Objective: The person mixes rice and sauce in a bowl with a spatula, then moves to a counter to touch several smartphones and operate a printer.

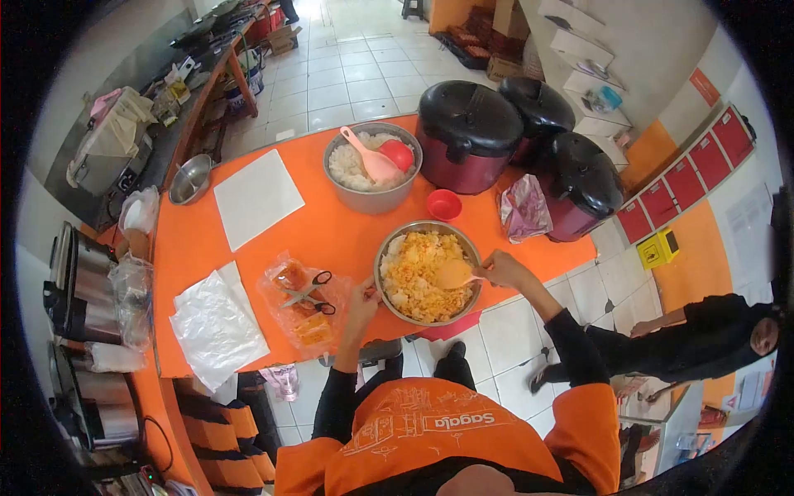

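A round metal bowl (428,223) stands near the table's front edge. In it is white rice partly coloured by an orange-yellow seasoning (418,256). My right hand (501,271) is closed round the handle of a pale orange rice paddle (454,274), whose blade rests on the rice. At the bowl's left side, my left hand (361,304) grips the rim; its fingertips are partly hidden. Left of that hand, scissors (310,294) lie on a clear plastic bag (277,273) with orange packets (313,331).
Behind the bowl stand a pot (372,200) of white rice with a pink paddle (376,164), and a small red bowl (444,204). Rice cookers (470,124) and a crumpled foil pack (525,208) are at right. White sheets (259,198) lie left. A person (686,335) is at far right.
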`<control>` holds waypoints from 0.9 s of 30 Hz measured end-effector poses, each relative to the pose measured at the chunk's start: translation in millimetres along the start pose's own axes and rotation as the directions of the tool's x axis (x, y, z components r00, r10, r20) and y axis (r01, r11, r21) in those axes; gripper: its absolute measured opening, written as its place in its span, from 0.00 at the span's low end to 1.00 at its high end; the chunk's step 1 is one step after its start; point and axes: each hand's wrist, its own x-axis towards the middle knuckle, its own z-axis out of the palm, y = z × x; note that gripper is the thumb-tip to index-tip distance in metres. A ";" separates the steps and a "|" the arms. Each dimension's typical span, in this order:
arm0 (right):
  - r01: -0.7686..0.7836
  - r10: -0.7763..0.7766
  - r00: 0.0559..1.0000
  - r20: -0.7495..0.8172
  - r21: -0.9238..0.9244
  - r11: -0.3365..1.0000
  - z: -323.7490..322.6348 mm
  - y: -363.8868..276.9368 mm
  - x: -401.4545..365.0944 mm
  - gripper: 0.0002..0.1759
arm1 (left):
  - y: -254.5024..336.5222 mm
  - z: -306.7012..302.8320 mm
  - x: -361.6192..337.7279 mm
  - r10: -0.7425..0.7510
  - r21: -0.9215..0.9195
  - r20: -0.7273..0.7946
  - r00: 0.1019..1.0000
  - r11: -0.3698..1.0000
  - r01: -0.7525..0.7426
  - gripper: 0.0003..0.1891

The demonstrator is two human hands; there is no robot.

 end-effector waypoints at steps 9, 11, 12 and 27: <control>0.302 -0.288 0.953 0.096 -0.386 0.872 -30.1 -125.6 -14.6 0.14 | -6.4 -5.8 1.5 -0.035 -0.122 0.007 0.999 0.992 0.035 0.17; 0.404 -0.421 0.904 0.070 -0.458 0.792 -20.8 -144.0 -11.9 0.15 | -6.1 -5.4 1.4 -0.030 -0.176 0.024 0.999 0.984 0.034 0.17; 0.401 -0.420 0.905 0.067 -0.460 0.792 -9.3 -134.1 -0.5 0.15 | -3.0 -5.8 -0.1 -0.022 -0.140 0.017 1.000 0.990 0.025 0.17; -0.030 0.031 0.999 0.011 -0.023 0.999 -11.5 -29.8 -16.6 0.17 | -1.2 -2.8 -1.9 0.055 -0.113 -0.005 0.998 0.992 -0.055 0.15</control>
